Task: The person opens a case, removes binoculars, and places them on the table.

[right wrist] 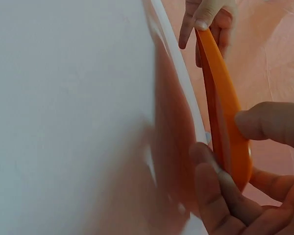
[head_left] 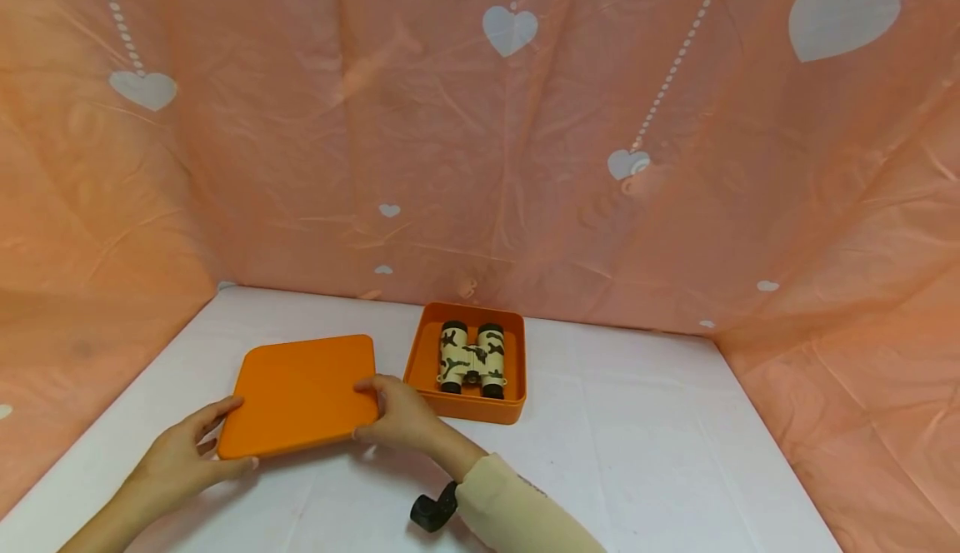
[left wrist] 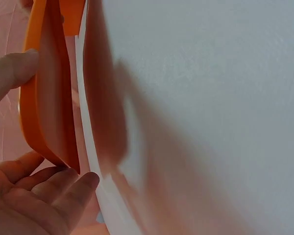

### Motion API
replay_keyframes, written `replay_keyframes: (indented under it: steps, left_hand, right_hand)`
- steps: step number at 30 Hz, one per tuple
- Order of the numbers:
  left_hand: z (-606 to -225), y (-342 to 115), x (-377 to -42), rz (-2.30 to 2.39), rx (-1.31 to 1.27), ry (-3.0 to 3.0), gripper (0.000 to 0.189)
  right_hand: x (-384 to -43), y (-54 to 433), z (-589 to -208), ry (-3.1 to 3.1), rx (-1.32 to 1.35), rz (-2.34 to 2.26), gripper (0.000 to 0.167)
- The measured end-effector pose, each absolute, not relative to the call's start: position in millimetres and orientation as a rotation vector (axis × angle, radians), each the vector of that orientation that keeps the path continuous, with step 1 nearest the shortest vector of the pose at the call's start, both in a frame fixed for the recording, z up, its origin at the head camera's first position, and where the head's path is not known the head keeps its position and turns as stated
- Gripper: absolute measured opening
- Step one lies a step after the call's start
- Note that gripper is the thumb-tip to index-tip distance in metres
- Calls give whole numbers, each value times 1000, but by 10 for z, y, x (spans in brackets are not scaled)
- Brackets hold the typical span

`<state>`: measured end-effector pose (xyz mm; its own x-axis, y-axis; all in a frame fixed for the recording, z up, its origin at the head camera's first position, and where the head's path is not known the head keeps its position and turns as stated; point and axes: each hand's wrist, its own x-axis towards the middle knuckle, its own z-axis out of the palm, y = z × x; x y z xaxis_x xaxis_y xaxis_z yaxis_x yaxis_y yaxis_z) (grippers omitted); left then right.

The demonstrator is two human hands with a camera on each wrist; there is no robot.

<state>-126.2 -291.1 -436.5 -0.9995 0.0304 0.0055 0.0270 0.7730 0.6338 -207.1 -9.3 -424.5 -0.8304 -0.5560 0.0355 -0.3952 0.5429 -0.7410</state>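
An orange lid [head_left: 303, 395], its smooth top upward, is held slightly tilted above the table between both hands. At its near left corner the left hand [head_left: 176, 457] grips the edge, thumb on the near side and fingers at the left. The right hand [head_left: 405, 415] holds the lid's right edge between thumb and fingers. The lid's hollow underside [left wrist: 54, 93] shows in the left wrist view, and its rim [right wrist: 230, 117] in the right wrist view. Beyond the right hand stands an orange box [head_left: 465, 406], uncovered, with camouflage-patterned binoculars [head_left: 472, 357] lying inside.
A white cloth [head_left: 637, 445] covers the table. Pink-orange curtains [head_left: 450, 120] printed with hearts enclose the back and both sides. A black strap piece [head_left: 433, 511] hangs at the right wrist, beside the beige sleeve [head_left: 517, 503].
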Motion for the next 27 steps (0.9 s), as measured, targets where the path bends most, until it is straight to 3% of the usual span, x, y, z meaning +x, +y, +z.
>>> replay_keyframes:
  steps: [27]
  left_hand:
    - [-4423, -2846, -1355, 1023, 14, 2856, 98]
  right_hand:
    - [-2143, -56, -4377, 2557, -770, -1069, 57]
